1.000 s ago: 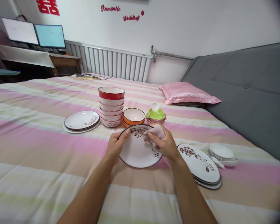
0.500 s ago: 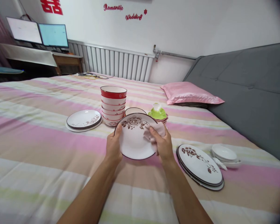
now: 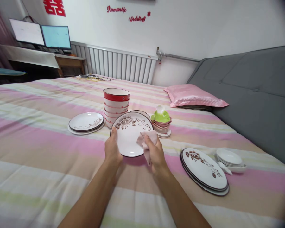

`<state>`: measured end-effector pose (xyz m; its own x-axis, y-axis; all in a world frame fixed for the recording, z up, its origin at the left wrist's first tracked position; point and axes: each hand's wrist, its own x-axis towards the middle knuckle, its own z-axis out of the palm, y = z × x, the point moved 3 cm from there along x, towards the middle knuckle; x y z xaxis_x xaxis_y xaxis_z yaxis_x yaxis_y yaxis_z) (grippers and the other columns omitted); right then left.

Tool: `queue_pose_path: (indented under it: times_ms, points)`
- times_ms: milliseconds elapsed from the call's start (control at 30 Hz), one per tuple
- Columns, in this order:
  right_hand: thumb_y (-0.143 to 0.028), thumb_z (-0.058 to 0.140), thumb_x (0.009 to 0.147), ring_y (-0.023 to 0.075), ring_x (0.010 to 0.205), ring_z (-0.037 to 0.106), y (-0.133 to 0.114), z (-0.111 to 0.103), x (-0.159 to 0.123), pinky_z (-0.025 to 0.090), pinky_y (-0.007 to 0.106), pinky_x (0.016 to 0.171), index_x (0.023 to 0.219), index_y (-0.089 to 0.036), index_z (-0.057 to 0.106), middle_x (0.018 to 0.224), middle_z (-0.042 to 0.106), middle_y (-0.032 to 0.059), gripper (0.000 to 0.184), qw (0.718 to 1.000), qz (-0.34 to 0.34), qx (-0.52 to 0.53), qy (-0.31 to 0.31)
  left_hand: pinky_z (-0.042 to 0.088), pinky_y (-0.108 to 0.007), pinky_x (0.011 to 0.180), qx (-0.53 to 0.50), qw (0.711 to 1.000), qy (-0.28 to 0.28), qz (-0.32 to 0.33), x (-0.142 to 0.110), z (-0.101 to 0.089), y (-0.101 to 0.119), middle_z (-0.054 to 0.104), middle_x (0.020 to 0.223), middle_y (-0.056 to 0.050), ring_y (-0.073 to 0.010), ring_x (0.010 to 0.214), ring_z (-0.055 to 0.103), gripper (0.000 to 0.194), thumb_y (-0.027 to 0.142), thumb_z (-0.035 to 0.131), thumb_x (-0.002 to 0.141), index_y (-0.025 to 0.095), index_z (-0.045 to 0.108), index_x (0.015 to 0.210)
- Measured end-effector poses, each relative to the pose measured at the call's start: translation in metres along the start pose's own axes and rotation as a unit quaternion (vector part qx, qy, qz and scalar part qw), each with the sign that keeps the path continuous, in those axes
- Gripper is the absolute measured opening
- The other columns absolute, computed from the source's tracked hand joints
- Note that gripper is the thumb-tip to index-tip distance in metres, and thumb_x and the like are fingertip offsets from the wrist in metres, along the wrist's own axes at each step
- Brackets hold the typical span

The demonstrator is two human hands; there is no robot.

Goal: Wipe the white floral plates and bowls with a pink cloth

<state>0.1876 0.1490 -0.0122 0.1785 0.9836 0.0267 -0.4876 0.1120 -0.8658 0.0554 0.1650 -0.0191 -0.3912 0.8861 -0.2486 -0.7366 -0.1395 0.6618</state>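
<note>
The flowered plate (image 3: 129, 139), held above the striped bed (image 3: 135, 205), has just turned counterclockwise: its large bloom, near the top half a second ago, now sits upper left. The left hand (image 3: 112, 150) grips the left rim; the right hand (image 3: 156, 155) pinches a cloth (image 3: 147, 136) against the right edge. Wiping seems to be working around the plate. Compared with a second ago, it is higher, partly covering the bowl stack (image 3: 116, 104).

1. One left hand (image 3: 112, 147), one right hand (image 3: 156, 155).
2. One held plate (image 3: 128, 137), one cloth (image 3: 142, 137).
3. Two flower-patterned plate stacks (image 3: 203, 167) (layers overlap too much to count).
4. One tall bowl stack (image 3: 116, 103).
5. Two monitors (image 3: 56, 37).
6. One pink pillow (image 3: 194, 95).
</note>
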Motion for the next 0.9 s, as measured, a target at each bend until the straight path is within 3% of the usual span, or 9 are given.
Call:
queue_pose_path:
  times_ms: [133, 267, 333, 400, 500, 600, 667, 800, 900]
  points:
    - [-0.033, 0.072, 0.066, 0.0150, 0.085, 0.065, -0.019, -0.019, 0.012, 0.053, 0.028, 0.075, 0.107, -0.018, 0.057, 0.100, 0.068, 0.0056, 0.046, 0.996, -0.049, -0.026, 0.068, 0.056, -0.036, 0.081, 0.064, 0.997, 0.021, -0.039, 0.003, -0.004, -0.004, 0.073, 0.096, -0.012, -0.0246, 0.087, 0.070, 0.034, 0.035, 0.067, 0.077, 0.012, 0.066, 0.102]
    - [-0.036, 0.068, 0.070, 0.0165, 0.083, 0.063, -0.045, -0.035, 0.014, 0.051, 0.025, 0.066, 0.111, -0.020, 0.058, 0.102, 0.067, 0.0059, 0.045, 0.976, -0.122, -0.143, 0.109, 0.058, -0.039, 0.070, 0.136, 0.982, -0.013, -0.134, -0.004, -0.003, -0.014, 0.073, 0.082, -0.016, -0.0274, 0.073, 0.071, 0.038, 0.036, 0.069, 0.075, 0.007, 0.066, 0.100]
    - [-0.034, 0.064, 0.073, 0.0191, 0.089, 0.063, -0.056, -0.038, 0.012, 0.051, 0.028, 0.069, 0.112, -0.023, 0.060, 0.106, 0.066, 0.0057, 0.040, 0.949, -0.175, -0.241, 0.100, 0.058, -0.040, 0.065, 0.165, 0.966, -0.059, -0.188, -0.010, -0.001, -0.020, 0.073, 0.077, -0.018, -0.0290, 0.068, 0.071, 0.041, 0.038, 0.069, 0.074, 0.004, 0.066, 0.098]
    - [-0.029, 0.060, 0.076, 0.0226, 0.098, 0.061, -0.064, -0.039, 0.008, 0.049, 0.034, 0.079, 0.115, -0.026, 0.060, 0.113, 0.064, 0.0052, 0.039, 0.904, -0.246, -0.338, 0.086, 0.057, -0.038, 0.059, 0.204, 0.949, -0.095, -0.221, -0.016, 0.000, -0.025, 0.072, 0.075, -0.019, -0.0296, 0.065, 0.070, 0.042, 0.040, 0.071, 0.071, 0.005, 0.067, 0.094]
    - [-0.020, 0.058, 0.075, 0.0284, 0.105, 0.059, -0.063, -0.039, 0.008, 0.045, 0.043, 0.087, 0.128, -0.031, 0.052, 0.120, 0.063, 0.0053, 0.055, 0.845, -0.295, -0.442, 0.064, 0.055, -0.035, 0.052, 0.268, 0.929, -0.116, -0.229, -0.022, 0.000, -0.030, 0.073, 0.073, -0.018, -0.0292, 0.061, 0.069, 0.043, 0.044, 0.074, 0.067, 0.007, 0.068, 0.088]
    - [-0.017, 0.058, 0.073, 0.0320, 0.103, 0.061, -0.047, -0.038, 0.013, 0.045, 0.047, 0.085, 0.137, -0.034, 0.040, 0.123, 0.061, 0.0062, 0.069, 0.820, -0.241, -0.518, -0.002, 0.054, -0.035, 0.050, 0.284, 0.922, -0.127, -0.231, -0.023, 0.000, -0.031, 0.072, 0.072, -0.017, -0.0281, 0.058, 0.069, 0.042, 0.045, 0.073, 0.067, 0.008, 0.068, 0.087]
    - [-0.020, 0.059, 0.074, 0.0326, 0.115, 0.054, -0.033, -0.034, 0.013, 0.042, 0.048, 0.093, 0.139, -0.031, 0.038, 0.131, 0.056, 0.0067, 0.070, 0.800, -0.209, -0.554, -0.099, 0.054, -0.034, 0.051, 0.276, 0.922, -0.129, -0.237, -0.021, -0.001, -0.032, 0.072, 0.071, -0.015, -0.0267, 0.056, 0.068, 0.042, 0.045, 0.070, 0.070, 0.008, 0.068, 0.090]
    - [-0.046, 0.058, 0.080, 0.0295, 0.142, 0.011, -0.006, -0.028, 0.005, 0.019, 0.048, 0.112, 0.144, -0.024, 0.028, 0.153, 0.022, 0.0078, 0.074, 0.751, -0.131, -0.576, -0.296, 0.053, -0.032, 0.051, 0.259, 0.924, -0.136, -0.248, -0.016, -0.002, -0.034, 0.072, 0.071, -0.012, -0.0251, 0.059, 0.068, 0.043, 0.046, 0.063, 0.076, 0.010, 0.066, 0.101]
    - [-0.060, 0.046, 0.084, 0.0277, 0.142, -0.007, 0.008, -0.027, 0.000, 0.010, 0.049, 0.114, 0.147, -0.023, 0.017, 0.155, 0.004, 0.0068, 0.079, 0.741, -0.088, -0.588, -0.312, 0.055, -0.031, 0.058, 0.238, 0.930, -0.141, -0.241, -0.013, -0.004, -0.037, 0.073, 0.076, -0.011, -0.0246, 0.067, 0.070, 0.044, 0.046, 0.061, 0.078, 0.011, 0.064, 0.105]
